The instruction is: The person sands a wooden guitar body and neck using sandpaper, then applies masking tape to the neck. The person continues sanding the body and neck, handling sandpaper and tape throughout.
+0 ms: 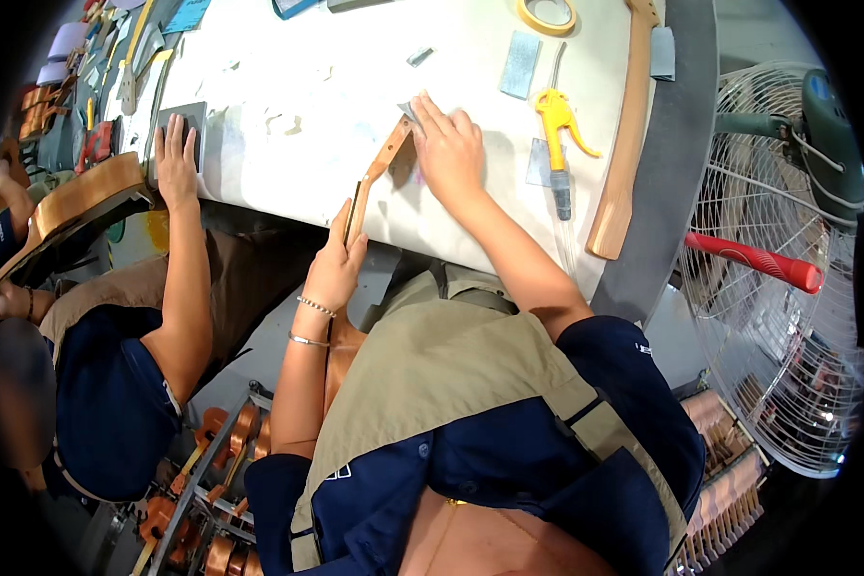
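A small wooden stringed instrument, seemingly a ukulele, lies slanted between me and the table, its headstock (pixel 390 152) over the white table covering (pixel 269 173). My left hand (pixel 334 272) is wrapped round its neck beside the dark fingerboard. The brown body (pixel 344 353) rests against my apron, mostly hidden by my arm and the cloth. At the headstock's far end, my right hand (pixel 451 154) presses a small grey piece of sandpaper (pixel 406 110) with its fingers. Part of that piece is hidden under the fingertips.
On the right lie a yellow air blow gun (pixel 554 120), a blue-grey sheet (pixel 519 64), a tape roll (pixel 550 30) and a long wooden neck (pixel 616 178). A caged fan (pixel 768 259) stands beyond. Leftward, a co-worker's hand (pixel 176 168) touches a dark block.
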`<control>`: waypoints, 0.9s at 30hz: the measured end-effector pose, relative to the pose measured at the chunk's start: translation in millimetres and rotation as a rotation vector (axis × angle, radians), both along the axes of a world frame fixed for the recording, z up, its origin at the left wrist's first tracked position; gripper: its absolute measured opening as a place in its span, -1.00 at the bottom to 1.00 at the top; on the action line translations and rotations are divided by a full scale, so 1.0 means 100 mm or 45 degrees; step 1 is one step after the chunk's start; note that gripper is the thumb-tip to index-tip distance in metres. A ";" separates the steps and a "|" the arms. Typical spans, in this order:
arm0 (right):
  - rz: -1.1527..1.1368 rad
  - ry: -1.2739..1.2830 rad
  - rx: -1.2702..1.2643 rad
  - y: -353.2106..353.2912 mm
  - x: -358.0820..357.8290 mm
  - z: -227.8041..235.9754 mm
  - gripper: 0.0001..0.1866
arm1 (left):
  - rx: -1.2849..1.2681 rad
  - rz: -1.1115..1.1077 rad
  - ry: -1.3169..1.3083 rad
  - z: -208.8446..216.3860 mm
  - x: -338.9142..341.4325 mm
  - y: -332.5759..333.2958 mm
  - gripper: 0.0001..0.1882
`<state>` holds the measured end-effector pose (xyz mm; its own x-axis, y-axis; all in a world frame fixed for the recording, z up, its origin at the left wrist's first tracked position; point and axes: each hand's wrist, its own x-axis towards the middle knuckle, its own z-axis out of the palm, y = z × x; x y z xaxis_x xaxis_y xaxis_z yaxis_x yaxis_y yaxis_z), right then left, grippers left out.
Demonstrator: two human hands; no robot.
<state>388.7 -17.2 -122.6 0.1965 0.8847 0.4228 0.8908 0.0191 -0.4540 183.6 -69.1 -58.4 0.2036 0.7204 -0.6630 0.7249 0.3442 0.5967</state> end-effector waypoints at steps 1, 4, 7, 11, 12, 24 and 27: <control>-0.014 0.002 -0.001 -0.01 -0.04 0.03 -0.49 | 0.017 0.002 -0.001 -0.01 0.00 0.01 -0.41; 0.087 0.029 -0.124 -0.29 -0.16 0.04 -0.51 | 0.062 -0.013 -0.031 -0.03 -0.02 0.00 -0.40; 0.044 -0.109 -0.043 -0.08 0.11 -0.25 -0.55 | -0.068 -0.018 0.062 0.07 0.03 0.07 -0.40; 0.007 -0.013 0.016 0.04 0.18 -0.08 -0.57 | 0.071 -0.038 -0.039 -0.10 -0.06 0.02 -0.41; 0.075 -0.048 0.047 -0.05 0.12 -0.07 -0.57 | 0.049 -0.025 -0.032 -0.10 -0.06 0.02 -0.41; 0.051 0.056 -0.060 -0.26 -0.22 0.02 -0.54 | 0.043 -0.042 0.017 -0.09 -0.07 -0.02 -0.41; -0.069 0.054 -0.018 0.01 -0.05 -0.01 -0.52 | -0.040 -0.029 0.051 0.09 0.04 0.04 -0.42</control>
